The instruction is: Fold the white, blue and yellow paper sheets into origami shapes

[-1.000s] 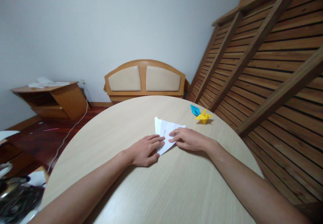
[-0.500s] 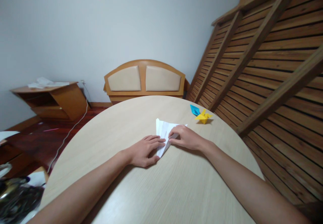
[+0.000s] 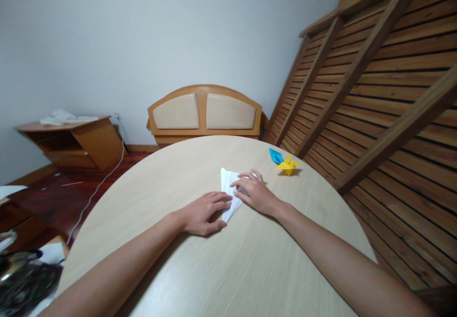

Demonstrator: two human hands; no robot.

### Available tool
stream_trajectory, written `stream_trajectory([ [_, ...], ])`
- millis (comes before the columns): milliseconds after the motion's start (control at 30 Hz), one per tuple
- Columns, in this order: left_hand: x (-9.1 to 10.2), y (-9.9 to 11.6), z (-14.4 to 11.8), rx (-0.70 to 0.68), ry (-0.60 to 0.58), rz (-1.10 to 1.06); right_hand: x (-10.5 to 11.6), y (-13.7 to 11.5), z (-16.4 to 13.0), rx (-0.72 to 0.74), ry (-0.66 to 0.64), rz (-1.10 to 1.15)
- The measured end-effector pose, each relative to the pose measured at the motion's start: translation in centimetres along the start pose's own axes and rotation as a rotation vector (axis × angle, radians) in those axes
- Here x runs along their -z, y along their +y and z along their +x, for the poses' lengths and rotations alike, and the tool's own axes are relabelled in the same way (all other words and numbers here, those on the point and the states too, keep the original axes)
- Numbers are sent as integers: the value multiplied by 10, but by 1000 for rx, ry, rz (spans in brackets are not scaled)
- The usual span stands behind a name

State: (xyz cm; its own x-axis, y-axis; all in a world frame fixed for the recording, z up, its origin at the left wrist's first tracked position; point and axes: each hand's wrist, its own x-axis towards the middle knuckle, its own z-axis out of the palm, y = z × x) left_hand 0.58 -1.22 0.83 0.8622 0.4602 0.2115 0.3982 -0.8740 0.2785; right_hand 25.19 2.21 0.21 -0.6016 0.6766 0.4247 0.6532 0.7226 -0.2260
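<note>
Your left hand (image 3: 203, 214) lies flat, fingers spread, pinning the near point of the folded white paper (image 3: 228, 191) at mid-table (image 3: 178, 174); your right hand (image 3: 254, 194) presses flat across its upper layers. Uneven pressure risks skewing the crease, and the pinned point could slip sideways.

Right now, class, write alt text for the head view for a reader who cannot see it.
Both hands press a folded white paper flat on a round pale table: left hand at its near tip, right hand across it. Blue and yellow origami sit beyond.
</note>
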Motion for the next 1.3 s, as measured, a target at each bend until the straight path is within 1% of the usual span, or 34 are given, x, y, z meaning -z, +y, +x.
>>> stream_trajectory([
  [167, 0, -1, 1, -15, 11, -15, -5, 0, -1, 18, 11, -58],
  [367, -2, -4, -1, 6, 21, -53, -4, 0, -2, 1, 19, -77],
  [467, -3, -5, -2, 7, 22, -62, -1, -3, -1, -27, -8, -58],
  [633, -2, -5, -2, 3, 21, -75, 2, -5, -3, -18, -80, 1],
  [833, 8, 2, -2, -29, 9, -92, 7, -3, -9, -25, -162, 49],
  [1000, 13, 5, -3, -43, -22, -75, 7, -3, -11, -44, -181, 63],
  [1167, 11, 3, -3, -56, -29, -49, 4, -1, -12, -68, -209, 58],
  [1300, 8, 3, -4, -35, -12, -18, 7, 2, -11, -31, -211, 41],
])
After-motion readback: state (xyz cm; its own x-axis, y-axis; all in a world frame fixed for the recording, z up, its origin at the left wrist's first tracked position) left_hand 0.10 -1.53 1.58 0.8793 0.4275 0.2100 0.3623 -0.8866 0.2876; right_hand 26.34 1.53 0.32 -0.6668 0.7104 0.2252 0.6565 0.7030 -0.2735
